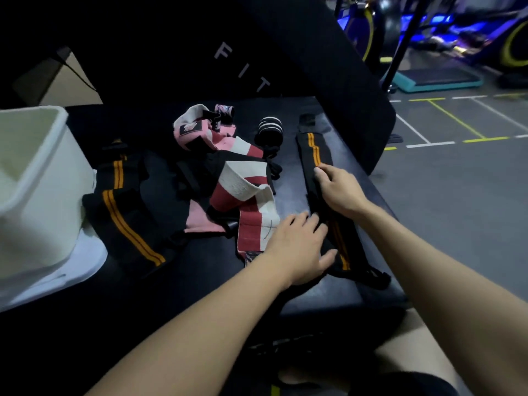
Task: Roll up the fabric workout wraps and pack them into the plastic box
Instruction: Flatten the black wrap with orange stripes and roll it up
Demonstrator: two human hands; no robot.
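Dim gym, black padded worktop (217, 275): your left hand (297, 247) lies flat, pinning the orange-striped wrap (314, 151) straight while your right hand (340, 192) pinches its edge, likely before rolling. White box (43, 178) waits left.

White plastic box (43, 178): cut by the left edge of the frame, far wall and base out of view; interior bottom not visible. White lid (71, 270) under it: mostly covered by the box, left end cropped. Black-and-orange wrap (315, 151), right of centre: middle stretch hidden under the right hand (340, 192) and left hand (300, 247). Rolled black wrap with white stripes (270, 131): lower part lost in shadow. Pink, white and red wraps (243, 190): overlapping, individual count unclear; label on the pink patch too small to read. Lettering on the upright black pad (243, 70): only "FIT" legible. Gym equipment (457, 30), upper right: blurred, type uncertain.
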